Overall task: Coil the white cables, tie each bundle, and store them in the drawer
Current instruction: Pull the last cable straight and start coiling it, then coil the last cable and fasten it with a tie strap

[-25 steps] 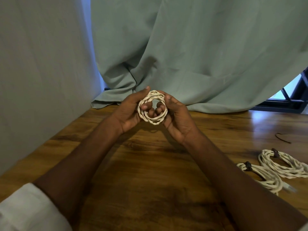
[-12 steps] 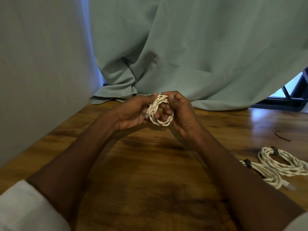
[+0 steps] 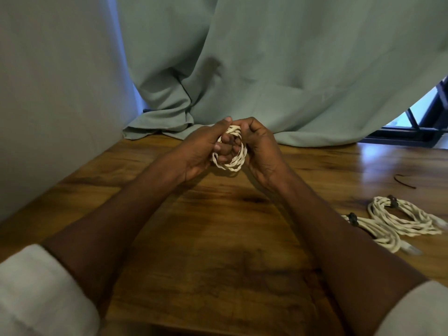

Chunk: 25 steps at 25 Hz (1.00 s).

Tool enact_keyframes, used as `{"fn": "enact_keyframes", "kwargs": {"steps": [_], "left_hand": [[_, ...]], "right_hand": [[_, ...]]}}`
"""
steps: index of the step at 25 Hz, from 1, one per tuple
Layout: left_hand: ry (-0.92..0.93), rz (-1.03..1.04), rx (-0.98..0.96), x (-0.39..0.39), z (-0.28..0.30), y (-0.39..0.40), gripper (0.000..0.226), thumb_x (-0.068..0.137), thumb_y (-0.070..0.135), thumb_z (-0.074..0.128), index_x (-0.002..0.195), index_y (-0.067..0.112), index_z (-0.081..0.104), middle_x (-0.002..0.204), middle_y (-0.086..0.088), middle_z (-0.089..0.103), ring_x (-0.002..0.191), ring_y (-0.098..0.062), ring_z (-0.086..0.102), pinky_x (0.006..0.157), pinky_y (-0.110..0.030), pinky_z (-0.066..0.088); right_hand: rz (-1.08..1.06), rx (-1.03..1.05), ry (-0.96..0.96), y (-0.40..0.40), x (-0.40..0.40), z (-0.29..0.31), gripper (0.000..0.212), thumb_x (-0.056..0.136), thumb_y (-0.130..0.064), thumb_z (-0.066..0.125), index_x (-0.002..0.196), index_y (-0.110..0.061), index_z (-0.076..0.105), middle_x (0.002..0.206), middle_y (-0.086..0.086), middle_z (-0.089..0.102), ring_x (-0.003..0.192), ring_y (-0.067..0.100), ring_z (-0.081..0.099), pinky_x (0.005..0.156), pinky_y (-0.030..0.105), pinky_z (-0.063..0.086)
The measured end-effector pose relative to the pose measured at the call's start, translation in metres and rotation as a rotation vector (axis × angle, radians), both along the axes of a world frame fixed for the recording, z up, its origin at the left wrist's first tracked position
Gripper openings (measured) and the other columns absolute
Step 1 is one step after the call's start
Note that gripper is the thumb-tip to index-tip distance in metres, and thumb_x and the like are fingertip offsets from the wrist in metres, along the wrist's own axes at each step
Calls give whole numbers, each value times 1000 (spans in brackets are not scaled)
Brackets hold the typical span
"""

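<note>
A small coil of white braided cable (image 3: 233, 163) is held above the wooden table (image 3: 218, 238) between both hands. My left hand (image 3: 197, 151) grips its left side, fingers threaded through the loop. My right hand (image 3: 260, 151) closes over its right and top side. The upper part of the coil is hidden by fingers. Two more white cable bundles, each with a dark tie, lie on the table at the right: one nearer (image 3: 378, 232), one farther right (image 3: 407, 217). No drawer is in view.
A thin dark tie strip (image 3: 404, 181) lies on the table at the far right. A pale green curtain (image 3: 266, 69) drapes onto the table's back edge. A grey wall (image 3: 48, 93) closes the left side. A dark window frame (image 3: 431, 117) shows at the right.
The coil has turned from facing me as an open ring to edge-on and squeezed. Both hands have closed tighter around it; the left fingers now pass through the loop.
</note>
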<state>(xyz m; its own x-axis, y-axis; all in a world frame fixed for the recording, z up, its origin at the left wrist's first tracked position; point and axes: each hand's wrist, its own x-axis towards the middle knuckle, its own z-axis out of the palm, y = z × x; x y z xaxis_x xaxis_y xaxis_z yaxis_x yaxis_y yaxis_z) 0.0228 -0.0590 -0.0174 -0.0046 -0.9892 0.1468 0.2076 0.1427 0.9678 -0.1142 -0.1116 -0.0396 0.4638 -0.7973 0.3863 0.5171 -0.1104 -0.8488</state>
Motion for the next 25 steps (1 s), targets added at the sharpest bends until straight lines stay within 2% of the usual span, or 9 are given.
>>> {"fn": "enact_keyframes", "kwargs": {"steps": [3,5,6,10,14,16,18,22,25], "left_hand": [[-13,132,-13,-13,-1,2,54,107,37,53,57,17,57,51,2,38,43,-10,34,44,-23,32],[11,211,-51,-25,0,5,49,107,34,54,60,18,52,51,1,38,39,-9,35,43,-22,30],[2,242,-66,-30,-1,8,48,107,34,55,62,17,51,51,1,39,39,-9,35,43,-21,30],[-128,265,-91,-46,-1,17,50,106,39,55,60,18,51,47,3,43,43,-14,38,50,-25,34],[-108,254,-95,-87,3,10,51,106,40,54,59,19,54,49,3,45,46,-13,39,52,-27,36],[-124,225,-104,-118,7,2,50,106,39,53,62,16,53,50,2,46,45,-13,40,51,-26,36],[-128,164,-115,-150,10,-11,49,108,36,51,63,15,52,47,2,45,41,-14,40,48,-26,34],[-175,114,-92,-200,0,-36,51,108,37,50,63,13,53,42,5,46,36,-11,40,43,-22,33],[-199,124,-99,-212,-24,-46,50,107,40,51,65,14,58,48,4,50,42,-10,43,45,-22,34]], "right_hand": [[-61,11,24,-2,0,-2,24,109,-19,51,110,-2,67,104,25,69,94,37,67,88,53,58],[-176,27,45,4,2,3,23,107,-19,54,108,-2,69,95,21,71,87,35,68,84,53,57],[-277,9,58,9,1,7,22,106,-19,56,106,-2,71,92,18,73,83,33,69,80,48,59],[-918,-310,169,31,-20,31,15,100,-16,59,98,-14,74,98,-2,75,96,11,69,86,27,55],[-1038,-360,167,49,-64,57,16,97,-14,61,93,-16,76,85,-8,75,83,4,69,77,20,53],[-1091,-409,249,50,-96,59,16,95,-18,62,93,-18,78,82,-8,75,81,6,71,78,25,54],[-1178,-446,450,40,-139,57,18,93,-24,62,95,-21,80,86,-6,78,87,12,73,83,32,56],[-1344,-325,1097,8,-240,43,23,85,-28,61,94,-15,78,93,7,78,97,31,72,82,35,56],[-1214,-161,1498,-22,-293,21,18,76,-22,60,81,-5,65,82,15,67,87,38,68,70,33,48]]}}
